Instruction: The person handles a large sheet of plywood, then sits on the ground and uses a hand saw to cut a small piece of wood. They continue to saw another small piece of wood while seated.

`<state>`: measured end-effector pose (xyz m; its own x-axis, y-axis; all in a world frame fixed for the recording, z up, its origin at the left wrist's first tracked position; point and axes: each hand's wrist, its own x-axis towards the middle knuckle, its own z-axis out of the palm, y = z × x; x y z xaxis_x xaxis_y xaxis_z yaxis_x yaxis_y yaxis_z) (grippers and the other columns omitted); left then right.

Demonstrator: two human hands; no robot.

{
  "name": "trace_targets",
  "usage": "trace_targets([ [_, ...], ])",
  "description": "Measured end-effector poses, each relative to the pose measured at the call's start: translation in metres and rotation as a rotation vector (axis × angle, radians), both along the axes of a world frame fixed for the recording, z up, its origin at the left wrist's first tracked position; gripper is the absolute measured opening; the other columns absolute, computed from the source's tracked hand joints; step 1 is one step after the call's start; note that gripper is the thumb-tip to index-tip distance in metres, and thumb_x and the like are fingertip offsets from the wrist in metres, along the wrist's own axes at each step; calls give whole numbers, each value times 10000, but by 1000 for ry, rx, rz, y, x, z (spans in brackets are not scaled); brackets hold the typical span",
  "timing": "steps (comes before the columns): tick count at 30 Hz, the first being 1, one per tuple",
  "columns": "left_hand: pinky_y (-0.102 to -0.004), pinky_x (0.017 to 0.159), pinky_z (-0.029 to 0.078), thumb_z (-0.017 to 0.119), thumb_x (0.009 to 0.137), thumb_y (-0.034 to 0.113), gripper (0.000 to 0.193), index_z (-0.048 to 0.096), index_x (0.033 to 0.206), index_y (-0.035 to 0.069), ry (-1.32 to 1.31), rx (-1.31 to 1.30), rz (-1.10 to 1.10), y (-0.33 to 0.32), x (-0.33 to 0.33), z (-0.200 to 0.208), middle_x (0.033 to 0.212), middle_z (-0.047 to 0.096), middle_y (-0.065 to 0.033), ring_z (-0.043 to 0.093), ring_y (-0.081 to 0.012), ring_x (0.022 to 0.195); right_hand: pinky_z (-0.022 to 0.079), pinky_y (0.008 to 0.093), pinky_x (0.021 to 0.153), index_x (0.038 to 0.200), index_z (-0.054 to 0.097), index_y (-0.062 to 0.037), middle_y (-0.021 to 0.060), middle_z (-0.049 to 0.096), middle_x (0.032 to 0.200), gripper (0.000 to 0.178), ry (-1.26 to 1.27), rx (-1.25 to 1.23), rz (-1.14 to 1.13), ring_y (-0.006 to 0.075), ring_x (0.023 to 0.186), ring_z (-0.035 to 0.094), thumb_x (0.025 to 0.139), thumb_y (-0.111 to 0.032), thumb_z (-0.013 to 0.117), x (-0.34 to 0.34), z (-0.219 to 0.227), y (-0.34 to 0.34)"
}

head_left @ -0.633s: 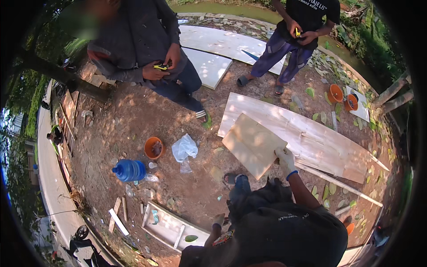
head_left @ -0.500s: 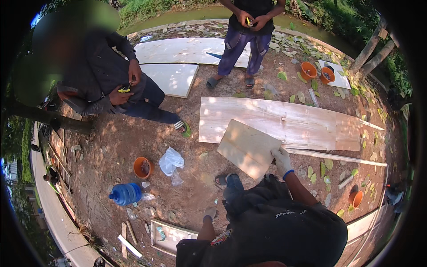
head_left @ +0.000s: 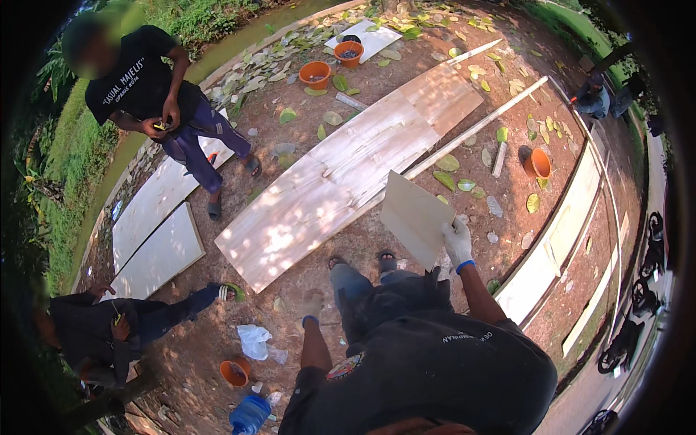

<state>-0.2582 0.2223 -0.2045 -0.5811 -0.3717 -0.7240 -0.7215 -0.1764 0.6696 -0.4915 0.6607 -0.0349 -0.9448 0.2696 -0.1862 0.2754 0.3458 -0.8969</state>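
Observation:
My right hand point(head_left: 458, 245), in a white glove with a blue wristband, grips the edge of a small plywood board point(head_left: 413, 217). The board is tilted in the air in front of me, beside a long wooden panel point(head_left: 290, 203) on the ground. Its thumb lies on the board's face; the fingers behind are hidden. My left hand point(head_left: 312, 302), gloved too, hangs low on the left over the dirt. Nothing shows in it, and its fingers look loosely extended, though they blend with the ground.
A long wood strip point(head_left: 478, 127) lies along the panel. Orange buckets point(head_left: 315, 75) stand beyond it, another bucket point(head_left: 537, 164) right. Pale boards point(head_left: 163, 246) lie left near two people. A plastic bag point(head_left: 254, 341) and blue water jug point(head_left: 249, 415) sit lower left; more boards point(head_left: 551, 239) lie right.
My view has turned to the right, so the people, bag and jug sit further left and lower. The small board stays in my right hand and is tilted more upright.

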Motion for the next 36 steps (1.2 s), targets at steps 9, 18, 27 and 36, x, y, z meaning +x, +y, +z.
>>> trace_targets([
  [9,-390,600,517,588,1011,365,344,610,1229,101,-473,176,-293,41,-83,2,970,679,-71,649,-206,726,505,278,767,1174,684,5,45,720,965,270,-158,123,-444,104,861,628,977,-153,589,45,-37,93],
  [18,-349,549,522,587,958,229,259,630,1157,69,-303,41,-336,-7,-262,-4,891,700,-80,655,-191,656,525,462,859,1045,719,-39,231,728,987,329,-699,522,-676,419,1004,695,888,-318,645,99,-86,116],
  [27,-358,623,555,563,946,231,332,603,1222,51,-134,-21,-564,69,-503,-5,1006,705,-102,675,-187,778,514,473,944,1172,721,-68,242,712,1149,352,-891,310,-738,432,1122,659,915,-263,581,39,-97,93],
  [36,-354,592,531,634,922,212,271,672,1136,50,-243,54,-377,229,-620,15,929,702,-76,666,-193,743,525,451,914,1192,715,-45,252,723,1105,379,-914,421,-566,415,1073,684,905,-254,581,-148,-124,261],
])
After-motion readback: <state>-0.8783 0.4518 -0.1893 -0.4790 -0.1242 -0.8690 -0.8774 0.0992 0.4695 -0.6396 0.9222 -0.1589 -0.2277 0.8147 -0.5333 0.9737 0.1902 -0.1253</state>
